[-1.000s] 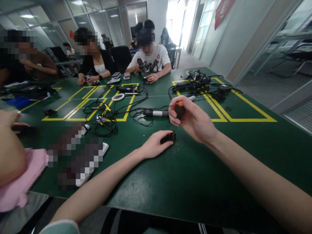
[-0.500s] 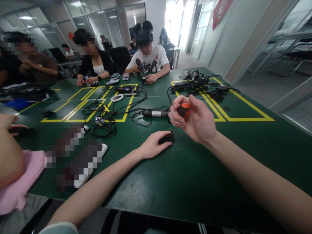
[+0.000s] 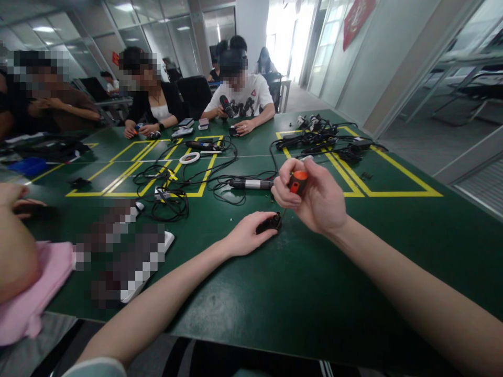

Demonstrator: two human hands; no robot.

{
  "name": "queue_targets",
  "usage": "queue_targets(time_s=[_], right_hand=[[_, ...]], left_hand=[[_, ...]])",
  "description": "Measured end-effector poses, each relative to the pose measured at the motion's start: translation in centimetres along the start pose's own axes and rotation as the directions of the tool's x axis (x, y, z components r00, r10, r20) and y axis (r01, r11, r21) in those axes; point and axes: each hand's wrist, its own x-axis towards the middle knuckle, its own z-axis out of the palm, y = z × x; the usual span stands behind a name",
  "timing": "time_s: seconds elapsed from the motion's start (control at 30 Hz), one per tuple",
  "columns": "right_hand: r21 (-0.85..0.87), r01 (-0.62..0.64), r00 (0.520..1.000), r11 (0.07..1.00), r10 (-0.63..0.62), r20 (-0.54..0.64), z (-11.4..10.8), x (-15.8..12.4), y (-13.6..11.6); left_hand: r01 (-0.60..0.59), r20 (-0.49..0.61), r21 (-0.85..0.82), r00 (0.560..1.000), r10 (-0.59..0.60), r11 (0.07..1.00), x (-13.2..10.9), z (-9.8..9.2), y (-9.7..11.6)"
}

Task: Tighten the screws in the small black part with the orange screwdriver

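My left hand point(image 3: 248, 235) is closed around a small black part point(image 3: 270, 224) on the green table point(image 3: 314, 283); its exact kind does not show. My right hand point(image 3: 314, 196) grips a screwdriver point(image 3: 298, 183) by its orange-and-black handle, fingers wrapped around it. The thin shaft points down and left, toward the right end of the black part. Whether the tip touches it I cannot tell. Just beyond my hands lies a black-and-silver cylindrical tool point(image 3: 251, 184) with a cable.
Tangled black cables point(image 3: 322, 139) lie at the back right, more cables point(image 3: 165, 201) to the left. A white ring point(image 3: 189, 157) rests within yellow tape. Two blurred flat items point(image 3: 133, 267) lie left of my arm. A co-worker point(image 3: 239, 94) sits opposite; another's arm point(image 3: 15, 235) is at left.
My right hand has dropped very slightly, and the screwdriver handle has turned a little in its fingers. My left hand stays on the black part.
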Motion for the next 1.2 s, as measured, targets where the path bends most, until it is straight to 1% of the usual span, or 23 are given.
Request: queue_targets(time_s=[0.1, 0.3, 0.43, 0.53, 0.73, 0.93, 1.1, 1.2], right_hand=[[-0.003, 0.023, 1.0, 1.0, -0.023, 0.004, 0.06, -0.16, 0.14], [-0.061, 0.028, 0.999, 0.998, -0.027, 0.022, -0.15, 0.18, -0.22], [-0.037, 0.004, 1.0, 0.999, -0.003, 0.03, -0.2, 0.13, -0.24], [-0.027, 0.018, 0.999, 0.999, -0.017, 0.04, -0.19, -0.1, -0.06], [-0.078, 0.046, 0.999, 0.996, -0.048, -0.017, -0.11, -0.03, -0.07], [-0.064, 0.015, 1.0, 0.998, -0.016, -0.006, -0.3, 0.13, -0.35], [-0.06, 0.013, 0.999, 0.998, -0.016, -0.042, -0.32, 0.01, -0.28], [-0.055, 0.023, 0.999, 0.998, -0.025, -0.034, -0.22, 0.09, -0.3]], left_hand=[[-0.002, -0.003, 0.007, 1.0, 0.002, 1.0, 0.03, 0.08, -0.08], [-0.013, -0.001, 0.019, 1.0, 0.013, 1.0, 0.0, 0.02, -0.04], [-0.013, -0.007, 0.019, 1.0, 0.013, 1.0, -0.04, 0.01, 0.0], [-0.012, -0.009, 0.022, 1.0, 0.013, 1.0, -0.01, 0.06, 0.01], [-0.013, 0.004, 0.027, 1.0, 0.013, 1.0, 0.05, 0.08, 0.12], [-0.013, 0.01, 0.04, 1.0, 0.013, 0.999, 0.01, 0.01, 0.23], [-0.012, 0.012, 0.033, 1.0, 0.011, 0.999, 0.0, 0.01, 0.2], [-0.009, 0.01, 0.029, 1.0, 0.009, 1.0, -0.01, 0.0, 0.13]])
